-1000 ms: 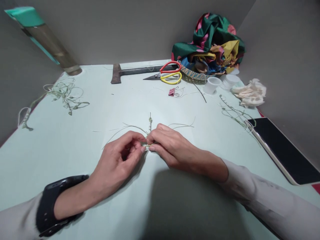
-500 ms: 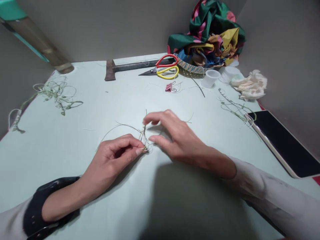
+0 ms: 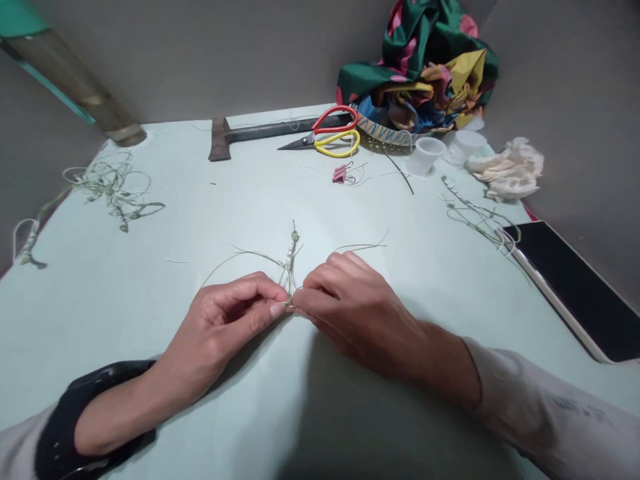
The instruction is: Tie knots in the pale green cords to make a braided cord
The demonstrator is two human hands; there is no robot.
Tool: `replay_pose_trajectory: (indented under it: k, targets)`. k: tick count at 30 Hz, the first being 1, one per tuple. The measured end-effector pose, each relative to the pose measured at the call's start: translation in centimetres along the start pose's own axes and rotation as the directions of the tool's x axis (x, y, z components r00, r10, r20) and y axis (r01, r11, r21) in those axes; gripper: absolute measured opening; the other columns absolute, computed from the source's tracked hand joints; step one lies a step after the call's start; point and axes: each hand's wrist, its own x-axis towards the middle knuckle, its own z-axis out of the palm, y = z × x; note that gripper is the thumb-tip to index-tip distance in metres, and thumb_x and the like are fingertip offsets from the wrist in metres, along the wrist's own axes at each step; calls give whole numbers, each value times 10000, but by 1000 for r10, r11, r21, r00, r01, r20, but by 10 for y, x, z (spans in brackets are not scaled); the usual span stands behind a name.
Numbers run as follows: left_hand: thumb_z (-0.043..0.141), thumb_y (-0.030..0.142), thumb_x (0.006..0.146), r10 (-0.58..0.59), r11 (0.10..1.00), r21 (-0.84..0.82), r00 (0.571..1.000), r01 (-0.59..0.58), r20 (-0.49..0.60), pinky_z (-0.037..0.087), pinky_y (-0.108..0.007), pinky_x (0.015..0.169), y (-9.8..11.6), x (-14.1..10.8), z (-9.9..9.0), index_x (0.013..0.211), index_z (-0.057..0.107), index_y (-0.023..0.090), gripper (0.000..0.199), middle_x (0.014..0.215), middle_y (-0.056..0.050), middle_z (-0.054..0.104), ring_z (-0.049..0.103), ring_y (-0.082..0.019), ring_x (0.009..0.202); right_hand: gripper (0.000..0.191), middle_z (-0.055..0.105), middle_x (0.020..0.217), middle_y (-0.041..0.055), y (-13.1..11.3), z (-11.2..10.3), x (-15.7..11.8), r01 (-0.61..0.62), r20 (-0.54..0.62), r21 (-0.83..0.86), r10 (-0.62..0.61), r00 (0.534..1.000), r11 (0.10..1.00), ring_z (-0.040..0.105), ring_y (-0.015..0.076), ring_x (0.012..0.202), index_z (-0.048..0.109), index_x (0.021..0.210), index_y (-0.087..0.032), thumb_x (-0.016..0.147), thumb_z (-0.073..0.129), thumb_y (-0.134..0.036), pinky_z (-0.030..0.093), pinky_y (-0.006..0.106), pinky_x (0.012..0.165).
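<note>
A small knotted cord piece (image 3: pixel 291 252) in white and green lies at the middle of the table, its braided part pointing away from me. My left hand (image 3: pixel 235 313) pinches the near end of its cords between thumb and forefinger. My right hand (image 3: pixel 350 303) has its fingers closed at the same spot, pressed against the cords just right of the left fingertips. Loose thin cord ends (image 3: pixel 240 252) curve out to the left, and others (image 3: pixel 367 247) stick out beyond my right hand. The exact strands between the fingers are partly hidden.
Behind lie a hammer (image 3: pixel 220 140), scissors (image 3: pixel 320 137) and a pink binder clip (image 3: pixel 340 174). A basket (image 3: pixel 385 131) of colourful cloth, plastic cups (image 3: pixel 425 157), crumpled tissue (image 3: pixel 510 170) and a phone (image 3: pixel 570 287) are on the right. Tangled cords (image 3: pixel 113 187) lie left, near a bottle (image 3: pixel 75 80).
My right hand has come down and toward me from above the braided part, its fingers closing beside the left fingertips. The braid's far end now shows. My left hand keeps its pinch.
</note>
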Motion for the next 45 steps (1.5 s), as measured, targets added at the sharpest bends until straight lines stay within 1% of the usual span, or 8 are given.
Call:
replay_pose_trajectory:
  k: [5, 9, 17, 21, 26, 35, 40, 45]
  targets:
    - [760, 378, 955, 17, 998, 56, 1000, -16, -16, 419, -243, 560, 4, 0, 3, 829, 851, 261, 194, 762, -13, 682, 560, -138, 652, 313, 649, 925, 15, -2, -8, -1, -73, 3, 150, 73, 997, 986, 482, 169, 831, 657, 940, -223, 988, 508, 47, 412, 310, 764]
    - [747, 339, 945, 59, 991, 118, 998, -55, -26, 454, -225, 573, 9, 0, 5, 847, 858, 259, 169, 789, -18, 727, 607, -133, 659, 242, 680, 963, 19, -7, -24, 2, -180, 128, 358, 142, 982, 916, 608, 130, 855, 572, 888, -232, 1020, 494, -44, 500, 246, 755]
    - [684, 300, 966, 194, 953, 248, 979, -176, -53, 457, -191, 531, 8, -2, 7, 886, 848, 268, 185, 736, 17, 734, 607, -107, 588, 269, 388, 677, -90, 2, -46, 11, -440, 488, 360, 236, 840, 823, 338, 119, 607, 385, 848, -277, 1101, 472, -255, 319, 280, 583]
    - [671, 314, 1012, 218, 936, 302, 971, -179, -100, 461, -171, 501, 5, -2, 8, 1033, 789, 257, 134, 703, 55, 696, 604, -99, 553, 237, 422, 652, -77, 13, -54, 14, -497, 460, 208, 364, 810, 843, 348, 119, 590, 435, 803, -260, 1021, 467, -170, 273, 309, 600]
    - [622, 261, 1023, 305, 871, 409, 952, -271, -20, 458, -200, 552, 3, -2, 7, 883, 787, 239, 217, 750, 31, 752, 621, -101, 603, 172, 455, 585, -74, 26, -59, 15, -539, 357, 50, 489, 796, 841, 388, 123, 537, 560, 820, -238, 985, 519, -213, 274, 318, 605]
    - [540, 165, 1084, 394, 767, 507, 912, -393, 112, 490, -197, 639, -3, -4, 5, 894, 739, 202, 277, 789, 21, 706, 650, -94, 673, 161, 615, 703, -33, 53, -35, 39, -560, 224, -165, 584, 780, 812, 531, 149, 649, 696, 942, -190, 1056, 582, -191, 395, 332, 713]
    - [490, 147, 1097, 408, 731, 536, 900, -423, 154, 486, -188, 627, 0, -3, 5, 888, 724, 186, 316, 763, 19, 666, 623, -92, 650, 171, 776, 1043, 36, 70, -20, 61, -565, 225, -283, 627, 746, 775, 741, 208, 937, 754, 1165, -172, 1109, 691, -321, 621, 413, 909]
    - [454, 111, 1081, 399, 721, 553, 903, -418, 161, 475, -207, 601, -2, -4, 5, 874, 717, 181, 341, 741, 16, 648, 608, -107, 634, 387, 738, 1397, 110, 78, -12, 69, -588, 229, -356, 678, 699, 726, 758, 277, 1180, 710, 1394, -194, 1084, 756, -421, 667, 505, 1003]
